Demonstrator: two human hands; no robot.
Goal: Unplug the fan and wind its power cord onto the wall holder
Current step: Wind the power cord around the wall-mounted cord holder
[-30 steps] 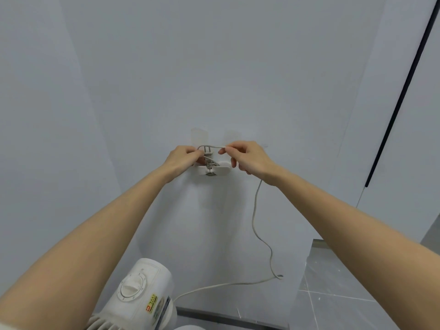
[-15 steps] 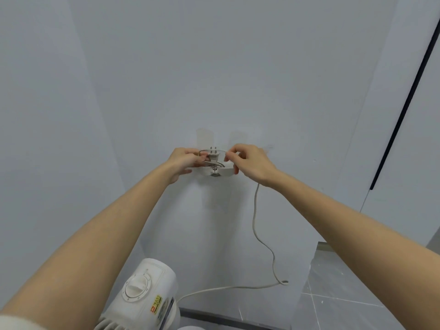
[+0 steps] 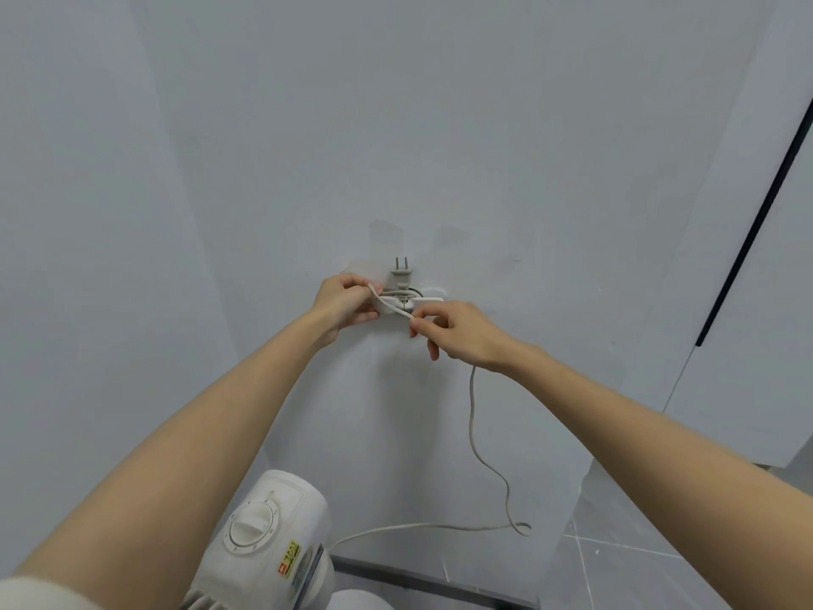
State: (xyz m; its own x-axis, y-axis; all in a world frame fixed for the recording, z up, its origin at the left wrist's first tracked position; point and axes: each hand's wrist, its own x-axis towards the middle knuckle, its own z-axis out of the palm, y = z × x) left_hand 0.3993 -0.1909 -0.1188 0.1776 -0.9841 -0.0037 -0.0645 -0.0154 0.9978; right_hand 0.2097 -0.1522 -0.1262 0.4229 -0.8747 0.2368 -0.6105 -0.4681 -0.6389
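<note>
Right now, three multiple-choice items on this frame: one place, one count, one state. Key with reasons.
1. Where is the plug?
A. in a socket
B. on the floor
C. just above the wall holder

2. How many prongs does the plug show?
A. one
B. two
C. three

3. What is the right hand doing?
A. pinching the power cord
B. hanging open
C. gripping the plug

Key:
1 C: the plug stands prongs-up at the holder's top, against the bare wall.
2 B: two flat prongs stick up.
3 A: its fingers pinch the cord just below the holder, while the left hand holds another stretch of it.
</note>
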